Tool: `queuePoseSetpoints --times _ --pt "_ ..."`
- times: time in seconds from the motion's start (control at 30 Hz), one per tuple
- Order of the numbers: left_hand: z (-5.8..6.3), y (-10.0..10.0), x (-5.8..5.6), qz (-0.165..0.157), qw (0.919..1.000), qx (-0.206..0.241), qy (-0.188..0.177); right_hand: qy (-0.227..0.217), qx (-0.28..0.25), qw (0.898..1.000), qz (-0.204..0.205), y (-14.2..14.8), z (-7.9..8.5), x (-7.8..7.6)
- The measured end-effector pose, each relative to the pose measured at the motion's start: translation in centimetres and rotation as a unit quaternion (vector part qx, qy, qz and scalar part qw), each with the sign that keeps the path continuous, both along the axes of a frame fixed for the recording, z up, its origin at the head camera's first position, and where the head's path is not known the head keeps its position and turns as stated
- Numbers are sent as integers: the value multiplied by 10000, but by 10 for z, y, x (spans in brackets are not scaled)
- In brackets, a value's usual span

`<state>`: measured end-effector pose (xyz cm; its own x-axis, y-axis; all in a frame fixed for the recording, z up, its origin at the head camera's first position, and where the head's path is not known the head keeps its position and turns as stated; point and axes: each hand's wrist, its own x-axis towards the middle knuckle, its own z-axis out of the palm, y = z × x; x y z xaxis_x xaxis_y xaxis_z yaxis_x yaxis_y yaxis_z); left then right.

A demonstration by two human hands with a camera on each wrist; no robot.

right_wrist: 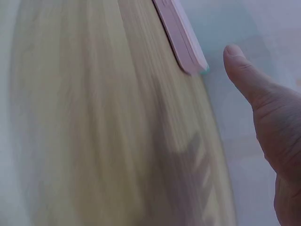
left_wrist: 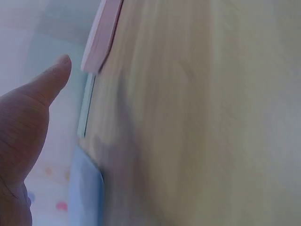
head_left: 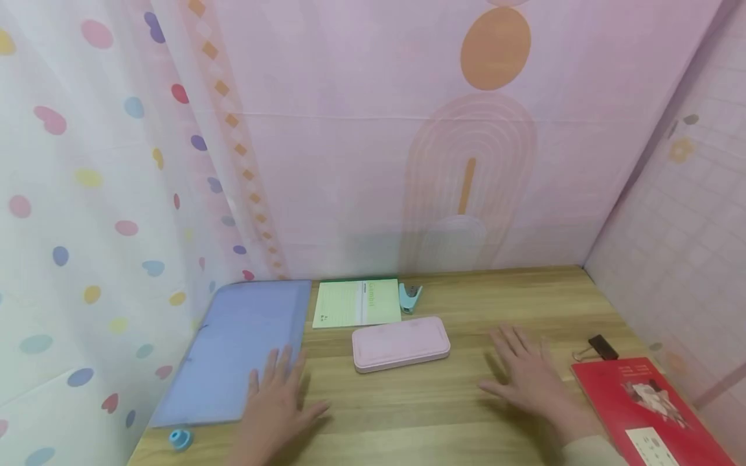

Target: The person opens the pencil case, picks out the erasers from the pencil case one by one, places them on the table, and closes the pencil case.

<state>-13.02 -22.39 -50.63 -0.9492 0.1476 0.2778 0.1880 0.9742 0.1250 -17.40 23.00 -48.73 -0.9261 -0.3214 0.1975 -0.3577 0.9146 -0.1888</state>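
My left hand (head_left: 271,408) is held with fingers spread over the near right edge of a blue folder (head_left: 245,349), holding nothing. On the other side, my right hand (head_left: 524,375) has its fingers spread above the wooden table, also holding nothing. Between the two hands lies a pink pencil case (head_left: 402,344), closed and touched by neither. Each wrist view shows a raised thumb, with the pencil case (left_wrist: 103,40) beyond it; a hand's shadow falls on the tabletop (right_wrist: 108,117).
Behind the pencil case are a green notebook (head_left: 344,304) and a light blue stapler (head_left: 410,299). At right lie a black binder clip (head_left: 603,347) and a red booklet (head_left: 647,395). A small round blue object (head_left: 180,439) sits near the front left edge. Curtains surround the table.
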Motion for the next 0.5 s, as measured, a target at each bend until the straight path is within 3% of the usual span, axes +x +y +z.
queuePoseSetpoints --times 0.1,0.23,0.37,0.5 --pt "2 17 -13 -296 9996 13 -26 26 34 9995 301 -17 2 -8" --pt "2 44 -39 -770 9970 34 -40 -47 133 9967 801 -44 2 -27" --pt "0 64 -63 -1052 9941 38 -249 -69 193 9893 1445 -73 -5 -52" --pt "-5 73 -78 -1359 9888 66 -614 -49 374 9804 1932 -94 -15 -69"
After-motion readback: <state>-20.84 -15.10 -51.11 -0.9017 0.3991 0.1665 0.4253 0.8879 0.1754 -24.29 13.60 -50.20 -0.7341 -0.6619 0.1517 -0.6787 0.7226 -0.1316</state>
